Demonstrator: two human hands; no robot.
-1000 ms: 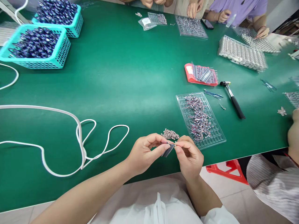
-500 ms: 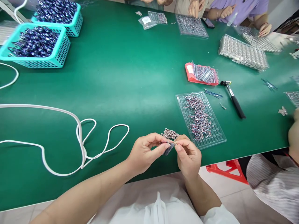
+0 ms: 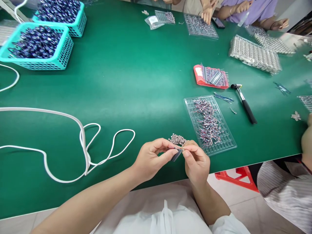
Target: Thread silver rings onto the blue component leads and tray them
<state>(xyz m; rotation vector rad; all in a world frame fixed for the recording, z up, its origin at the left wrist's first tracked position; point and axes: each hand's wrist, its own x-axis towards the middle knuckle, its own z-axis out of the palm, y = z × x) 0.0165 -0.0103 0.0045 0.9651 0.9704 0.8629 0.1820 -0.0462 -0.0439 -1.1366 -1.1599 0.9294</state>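
My left hand (image 3: 149,159) pinches a small dark blue wired component (image 3: 175,155) just above the near edge of the green table (image 3: 126,74). My right hand (image 3: 196,161) is closed in a pinch against the same part's tip, fingertips of both hands meeting. Just beyond my fingers lies a little heap of small silvery pieces (image 3: 177,139). To the right of it sits a clear plastic tray (image 3: 226,141) strewn with several wired components.
A white cable (image 3: 83,139) loops across the near left. Two turquoise baskets (image 3: 60,60) of dark blue parts stand far left. A red tray (image 3: 198,77), a small hammer (image 3: 243,102), stacked clear trays (image 3: 253,55) and other people's hands lie further right and back.
Both hands stay pinched on the same small part with only slight finger shifts. The view has tilted a little, and people's hands at the far edge have moved.
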